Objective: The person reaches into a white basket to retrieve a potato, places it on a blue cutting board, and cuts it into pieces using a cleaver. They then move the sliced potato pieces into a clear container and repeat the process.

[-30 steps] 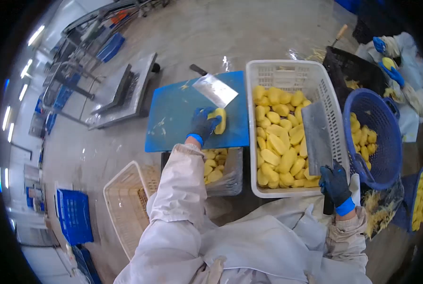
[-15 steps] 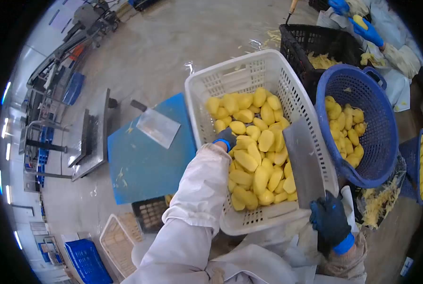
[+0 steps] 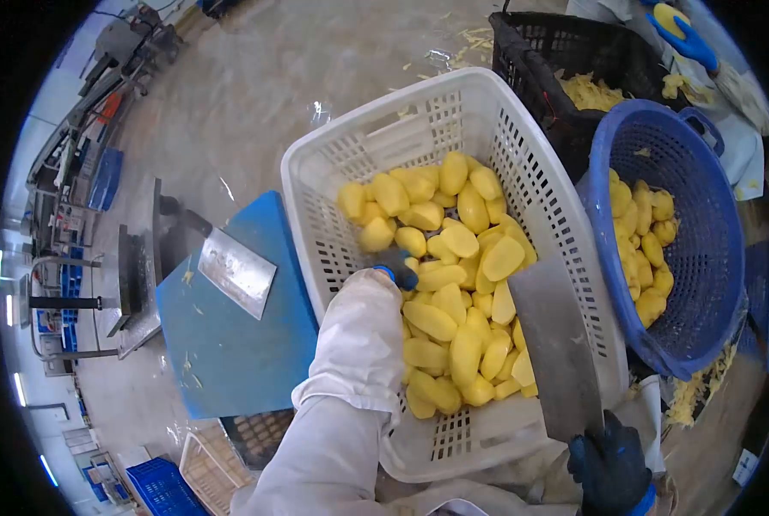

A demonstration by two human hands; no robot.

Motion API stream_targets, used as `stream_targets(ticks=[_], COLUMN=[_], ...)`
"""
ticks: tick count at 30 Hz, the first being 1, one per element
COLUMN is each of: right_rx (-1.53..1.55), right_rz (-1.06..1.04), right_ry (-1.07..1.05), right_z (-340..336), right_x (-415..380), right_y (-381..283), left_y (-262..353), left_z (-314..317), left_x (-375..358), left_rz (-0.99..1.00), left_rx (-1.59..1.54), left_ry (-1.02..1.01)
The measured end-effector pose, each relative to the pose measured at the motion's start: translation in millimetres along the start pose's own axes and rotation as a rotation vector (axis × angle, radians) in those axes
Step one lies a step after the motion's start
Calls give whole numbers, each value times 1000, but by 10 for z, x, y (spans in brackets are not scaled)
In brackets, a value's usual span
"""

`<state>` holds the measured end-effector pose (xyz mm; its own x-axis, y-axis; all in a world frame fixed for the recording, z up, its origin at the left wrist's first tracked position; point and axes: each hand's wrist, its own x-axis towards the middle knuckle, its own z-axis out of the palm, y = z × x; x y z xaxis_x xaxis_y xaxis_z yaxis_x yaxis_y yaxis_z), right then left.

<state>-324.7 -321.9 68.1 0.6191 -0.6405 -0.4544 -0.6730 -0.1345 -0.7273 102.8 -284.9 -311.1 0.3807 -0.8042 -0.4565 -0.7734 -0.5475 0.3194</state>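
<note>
A white perforated crate [image 3: 487,82] holds many peeled yellow potatoes [image 3: 466,354], some with flat cut faces. My left hand [image 3: 399,265], in a dark glove with a blue cuff, reaches down among the potatoes near the crate's left side. Its fingers are blurred and partly hidden by the sleeve and the potatoes, so I cannot see what they grip. Wrapped around a handle, my dark-gloved right hand [image 3: 612,464] holds a broad cleaver [image 3: 558,344], its blade lying over the right part of the crate.
On a blue cutting board [image 3: 238,361] left of the crate lies another cleaver [image 3: 238,271]. To the right stand a blue round basket [image 3: 702,232] of potatoes and a black crate [image 3: 530,64] with peelings. A co-worker's blue-gloved hand [image 3: 692,45] holds a potato.
The view has shifted, so the cutting board and crate sit further left. My left hand is deeper against the potatoes. My right hand still holds the cleaver.
</note>
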Motion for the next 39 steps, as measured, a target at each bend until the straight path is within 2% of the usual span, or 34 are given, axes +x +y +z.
stream_targets(ticks=[2,4,5,6,8,10,12,14,15,17,18,20,21,22,24,25,26,28,30,31,32,33,35,37,39], right_rx=[-84,24,129,130,225,312,391,464,259,284,316,299,312,231,120,91,63,-143,-108,-229,-351,-484,-533,-580,-703], right_rz=[-8,34,71,49,49,48,49,15,-194,-168,-127,-147,-134,-271,-308,-337,-366,-618,-653,-696,-736,-667,-673,-672,-655], right_ry=[52,35,5,5,13,15,8,-21,-22,-64,-92,-169,-209,-220,-289,-288,-288,-169,-198,-131,-64,-130,-133,-135,-213], right_z=[56,38,43,70,117,182,239,298,340,502,584,783,892,1019,1315,1489,1675,2003,2240,2330,2396,2323,2331,2298,2220], right_x=[-33,-55,-66,-78,-103,-121,-137,-149,-139,-131,-110,-169,-195,-232,-227,-210,-177,-77,-28,9,21,-95,-51,-1,19], right_y=[-24,-99,-138,-140,-68,-54,-83,-129,-83,-165,-255,-437,-541,-657,-875,-956,-1023,-1111,-1200,-1232,-1284,-1497,-1578,-1644,-1735], left_y=[122,406,563,829,1485,1417,1378,878,657,246,80,-217,-315,-396,-401,-331,-337,-434,-401,-386,-366,-347,-361,-373,-408], left_z=[-128,-32,-102,-402,-1149,-1534,-2004,-2049,-2071,-2020,-1932,-1705,-1654,-1589,-1497,-1438,-1335,-1132,-1138,-1151,-1149,-1157,-1182,-1191,-1126], left_x=[-191,-353,-543,-821,-1593,-2236,-3061,-3494,-3642,-3911,-3997,-4090,-4079,-4062,-4041,-4042,-3994,-3828,-3853,-3863,-3864,-3863,-3888,-3893,-3839], left_rz=[835,743,466,467,46,333,227,160,148,-9,-45,127,211,201,36,-29,-31,-101,-115,-125,-128,-157,-189,-259,-267], left_rx=[263,-166,-837,-826,-1473,-783,-429,-48,-44,205,197,74,-192,-195,-497,-677,-689,-749,-871,-983,-993,-889,-790,-678,-626], left_ry=[-90,106,-64,-43,227,717,913,991,1013,653,681,621,785,812,800,865,879,1102,1104,1092,1101,1138,1178,1109,1149])
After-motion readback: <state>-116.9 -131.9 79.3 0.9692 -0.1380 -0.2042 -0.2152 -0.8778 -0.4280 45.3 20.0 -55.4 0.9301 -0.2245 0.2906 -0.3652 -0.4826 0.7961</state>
